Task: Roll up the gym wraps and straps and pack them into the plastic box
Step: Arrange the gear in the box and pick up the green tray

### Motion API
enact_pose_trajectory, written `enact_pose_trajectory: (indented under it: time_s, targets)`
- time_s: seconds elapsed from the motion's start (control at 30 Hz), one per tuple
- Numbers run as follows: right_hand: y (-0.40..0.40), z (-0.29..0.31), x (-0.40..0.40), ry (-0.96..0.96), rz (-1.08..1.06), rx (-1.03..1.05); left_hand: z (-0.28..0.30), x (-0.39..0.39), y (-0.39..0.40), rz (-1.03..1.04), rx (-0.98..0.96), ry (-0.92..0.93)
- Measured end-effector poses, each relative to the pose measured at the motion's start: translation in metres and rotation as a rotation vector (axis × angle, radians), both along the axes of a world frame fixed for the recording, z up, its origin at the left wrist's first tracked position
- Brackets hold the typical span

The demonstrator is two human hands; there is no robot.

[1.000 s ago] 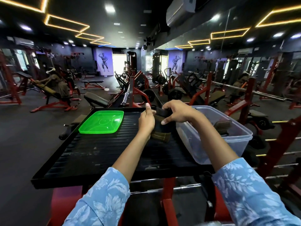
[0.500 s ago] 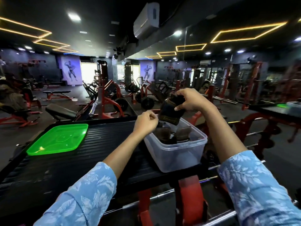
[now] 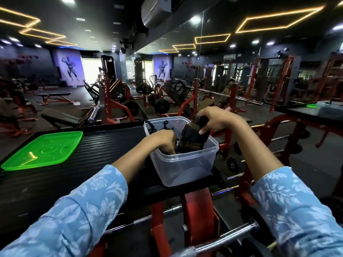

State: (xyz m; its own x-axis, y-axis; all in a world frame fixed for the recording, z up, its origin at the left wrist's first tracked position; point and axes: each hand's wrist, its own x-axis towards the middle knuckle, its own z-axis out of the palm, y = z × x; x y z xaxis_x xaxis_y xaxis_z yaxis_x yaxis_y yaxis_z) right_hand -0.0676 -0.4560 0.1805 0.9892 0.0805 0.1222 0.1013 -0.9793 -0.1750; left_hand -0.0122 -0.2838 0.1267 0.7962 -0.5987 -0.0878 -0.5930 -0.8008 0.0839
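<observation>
A clear plastic box point(image 3: 185, 164) stands at the right end of a black ribbed table point(image 3: 78, 164). My right hand point(image 3: 215, 118) grips the top of a rolled black and olive gym wrap point(image 3: 191, 138), which stands tilted inside the box. My left hand point(image 3: 163, 141) reaches down into the box beside the roll, its fingertips hidden among dark wraps at the bottom. Dark strap ends point(image 3: 157, 127) lie against the box's far wall.
A green plastic lid point(image 3: 42, 153) lies on the table's left part. Red machine frames point(image 3: 196, 219) and a chrome bar point(image 3: 222, 240) stand below the table. Benches and racks fill the gym behind. A second table point(image 3: 300, 112) stands at far right.
My right hand has lowered the rolled wrap from above the box down into it. My left hand has gone from the box's near rim into the box.
</observation>
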Motion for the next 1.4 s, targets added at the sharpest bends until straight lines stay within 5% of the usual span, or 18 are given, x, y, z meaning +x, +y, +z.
enact_pose_trajectory:
  time_s: [0.47, 0.87, 1.1, 1.4]
  targets:
    - [-0.004, -0.046, 0.029, 0.263, 0.095, -0.294, -0.006, 0.020, -0.006, 0.016, 0.117, 0.021]
    - [0.002, -0.050, 0.032, 0.371, 0.087, -0.326, -0.010, 0.022, -0.009, 0.029, 0.054, 0.070]
    - [-0.002, -0.062, 0.035, 0.187, 0.130, -0.284, -0.014, 0.019, -0.013, 0.005, 0.028, 0.011]
    - [-0.003, -0.053, 0.035, 0.335, 0.088, -0.286, -0.013, 0.016, -0.013, 0.009, 0.033, 0.013]
